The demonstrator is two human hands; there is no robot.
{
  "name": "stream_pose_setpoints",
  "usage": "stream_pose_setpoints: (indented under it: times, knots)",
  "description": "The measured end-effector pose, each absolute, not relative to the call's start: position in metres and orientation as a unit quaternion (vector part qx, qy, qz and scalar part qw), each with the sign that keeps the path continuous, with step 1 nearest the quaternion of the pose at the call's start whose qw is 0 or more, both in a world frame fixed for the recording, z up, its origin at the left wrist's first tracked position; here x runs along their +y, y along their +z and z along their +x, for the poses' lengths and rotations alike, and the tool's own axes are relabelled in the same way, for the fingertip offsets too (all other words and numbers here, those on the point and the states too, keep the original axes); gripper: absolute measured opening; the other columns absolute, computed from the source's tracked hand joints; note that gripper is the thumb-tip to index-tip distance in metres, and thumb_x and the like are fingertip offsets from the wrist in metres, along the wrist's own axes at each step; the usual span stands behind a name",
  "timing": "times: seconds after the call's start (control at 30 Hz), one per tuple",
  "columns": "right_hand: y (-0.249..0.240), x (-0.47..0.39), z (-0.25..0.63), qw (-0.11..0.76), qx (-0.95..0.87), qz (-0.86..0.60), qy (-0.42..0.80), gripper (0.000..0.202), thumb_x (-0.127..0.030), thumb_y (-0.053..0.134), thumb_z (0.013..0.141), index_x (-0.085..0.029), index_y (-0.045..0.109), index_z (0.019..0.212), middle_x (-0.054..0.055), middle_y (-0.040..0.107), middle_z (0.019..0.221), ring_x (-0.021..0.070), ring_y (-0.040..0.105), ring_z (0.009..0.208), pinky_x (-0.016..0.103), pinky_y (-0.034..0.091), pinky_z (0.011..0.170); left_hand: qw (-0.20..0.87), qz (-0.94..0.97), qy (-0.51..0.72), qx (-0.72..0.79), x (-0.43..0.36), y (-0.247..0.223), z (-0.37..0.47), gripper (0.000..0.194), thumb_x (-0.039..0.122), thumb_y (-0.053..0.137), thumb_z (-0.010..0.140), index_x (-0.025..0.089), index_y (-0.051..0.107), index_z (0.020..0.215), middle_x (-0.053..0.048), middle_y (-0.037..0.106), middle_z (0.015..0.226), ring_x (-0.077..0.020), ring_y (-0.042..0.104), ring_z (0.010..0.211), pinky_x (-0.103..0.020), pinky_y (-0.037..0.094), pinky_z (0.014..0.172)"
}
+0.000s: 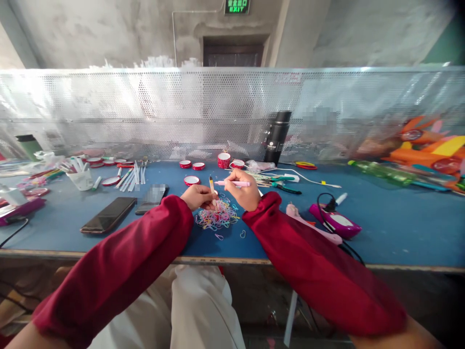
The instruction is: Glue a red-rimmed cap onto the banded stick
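Note:
My left hand (198,196) is closed on a small upright yellowish stick with a dark tip (211,184), its exact kind too small to tell. In my right hand (245,190) is a pink marker pen (241,184), held level with its tip pointing left at the stick. Just below both hands lies a loose pile of small pastel loops (216,220) on the blue table. Two stray loops, one a heart shape (242,234), rest nearer the table's front edge. A round red-rimmed lid (192,181) is behind my left hand.
Two phones (109,214) lie to the left, near a white cup of pens (80,179). Behind stand a black thermos (278,138) and red tins (224,160). Pliers (286,186), a pink glue gun (316,228) and a purple device (337,222) are on the right.

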State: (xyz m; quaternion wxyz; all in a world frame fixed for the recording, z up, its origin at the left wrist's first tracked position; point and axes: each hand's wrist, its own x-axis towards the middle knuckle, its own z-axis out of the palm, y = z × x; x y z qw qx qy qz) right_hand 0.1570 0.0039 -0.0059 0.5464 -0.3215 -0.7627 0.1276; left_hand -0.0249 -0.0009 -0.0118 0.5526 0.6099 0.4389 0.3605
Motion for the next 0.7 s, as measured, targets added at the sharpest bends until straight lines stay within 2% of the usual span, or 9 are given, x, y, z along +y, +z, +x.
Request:
stream_pose_setpoints:
  times: [0.37, 0.7]
  knots:
    - [-0.0061, -0.0002, 0.1531, 0.547, -0.771, -0.299, 0.13, 0.014, -0.027, 0.056, 0.082, -0.022, 0.053, 0.07, -0.001, 0.057, 0.065, 0.0142, 0.05, 0.06, 0.029, 0.039, 0.059, 0.558, 0.611, 0.351, 0.438, -0.0019, -0.0109, -0.024, 0.013, 0.019, 0.067, 0.081, 0.011, 0.062, 0.071, -0.003, 0.066, 0.057, -0.009, 0.061, 0.048, -0.019, 0.048, 0.051]
    - [-0.0058, 0.0015, 0.1531, 0.543, -0.774, -0.305, 0.116, 0.015, -0.023, 0.057, 0.08, -0.021, 0.05, 0.068, -0.003, 0.05, 0.061, 0.0117, 0.044, 0.056, 0.026, 0.034, 0.054, 0.55, 0.619, 0.361, 0.429, 0.0005, -0.0146, -0.0247, 0.026, 0.032, 0.078, 0.069, 0.01, 0.063, 0.069, -0.004, 0.065, 0.056, -0.0099, 0.06, 0.048, -0.021, 0.048, 0.051]
